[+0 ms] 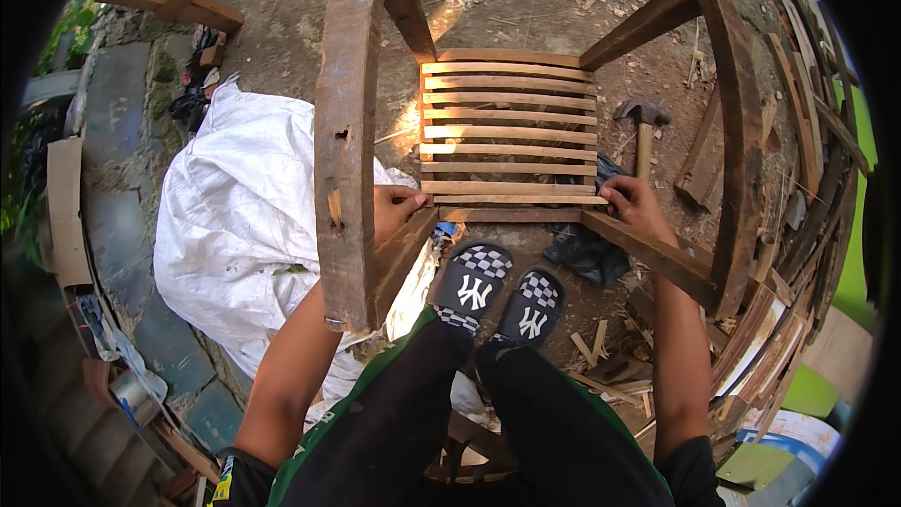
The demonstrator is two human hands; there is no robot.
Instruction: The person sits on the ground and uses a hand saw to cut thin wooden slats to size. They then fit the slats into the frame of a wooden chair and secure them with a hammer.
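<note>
A wooden chair frame [349, 122] stands in front of me, with dark rough arms and legs around its seat. Across the seat lies a row of thin, light wooden slats [511, 133] with narrow gaps between them. The slat closest to me [521, 199] lies just behind the front rail [511, 215]. My left hand [398, 210] is closed at that slat's left end, its fingertips pinched together. At the other end, my right hand [634, 207] pinches the slat between thumb and fingers. Both forearms pass by the outer sides of the chair.
A hammer [644, 136] lies on the dirt right of the seat. White sacking [235, 197] is heaped at left. Scrap boards [798, 225] pile up along the right. My sandalled feet [474, 286] and a black plastic bag [587, 253] are below the front rail.
</note>
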